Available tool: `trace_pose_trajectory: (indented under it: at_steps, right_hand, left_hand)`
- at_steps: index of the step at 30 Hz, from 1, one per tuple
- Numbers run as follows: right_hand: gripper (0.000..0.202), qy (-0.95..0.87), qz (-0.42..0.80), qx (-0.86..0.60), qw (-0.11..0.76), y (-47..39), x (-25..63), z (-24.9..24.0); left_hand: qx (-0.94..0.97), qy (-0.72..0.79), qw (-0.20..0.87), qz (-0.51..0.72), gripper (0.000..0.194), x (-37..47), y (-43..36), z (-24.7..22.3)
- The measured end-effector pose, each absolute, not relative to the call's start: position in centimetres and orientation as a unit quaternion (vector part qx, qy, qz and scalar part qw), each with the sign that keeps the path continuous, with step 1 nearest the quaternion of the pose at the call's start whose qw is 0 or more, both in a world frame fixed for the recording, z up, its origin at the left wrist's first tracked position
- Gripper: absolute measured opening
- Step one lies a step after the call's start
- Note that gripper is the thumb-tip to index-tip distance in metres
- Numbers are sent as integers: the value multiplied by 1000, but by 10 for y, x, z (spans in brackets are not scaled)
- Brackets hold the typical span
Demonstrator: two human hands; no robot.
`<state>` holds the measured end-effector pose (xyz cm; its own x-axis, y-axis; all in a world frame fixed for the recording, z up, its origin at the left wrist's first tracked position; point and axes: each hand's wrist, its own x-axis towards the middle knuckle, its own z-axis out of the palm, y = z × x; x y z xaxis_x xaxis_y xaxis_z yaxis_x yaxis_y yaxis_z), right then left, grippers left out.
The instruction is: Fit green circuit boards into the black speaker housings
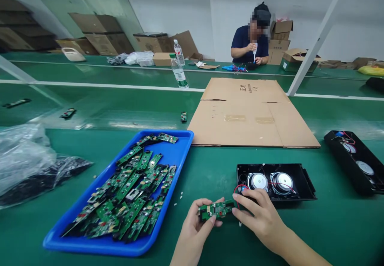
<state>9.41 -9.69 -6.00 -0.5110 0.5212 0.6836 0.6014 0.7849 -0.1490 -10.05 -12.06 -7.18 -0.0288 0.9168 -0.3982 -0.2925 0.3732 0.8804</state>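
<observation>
A green circuit board (217, 210) is held by my left hand (196, 222), the thumb across its front and the fingers behind it. My right hand (261, 214) closes at the board's right end, where a red wire (237, 187) runs between its fingertips; the wire's tip is hidden. That wire comes from a black speaker housing (304, 182) just behind my right hand, with two round silver speakers (282, 183) inside. Left of my hands lies a blue tray (180, 154) heaped with similar circuit boards (129, 186).
A flat cardboard sheet (249, 118) lies behind the housing. Another black speaker housing (354, 162) stands at right, plastic bags (30, 158) at left. A single board (184, 117) and a water bottle (179, 74) are farther back. Across the bench a person (252, 38) works.
</observation>
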Motion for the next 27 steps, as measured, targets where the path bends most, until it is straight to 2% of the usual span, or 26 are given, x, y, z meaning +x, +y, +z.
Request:
trace_pose_trajectory:
  at_steps: [6,10,17,27]
  right_hand:
    - [15,-844,13,-322,429,-105,86,-57]
    - [16,-829,4,-362,426,-109,79,-57]
    - [16,-792,10,-388,471,-113,69,-65]
    - [18,-789,-35,-389,474,-115,68,-70]
  left_hand:
    - [221,525,657,494,46,-91,-122,-71]
    - [201,533,658,492,63,-80,-126,-71]
    - [210,508,644,532,39,-62,-139,-66]
    - [137,445,679,568,30,-53,-146,-65]
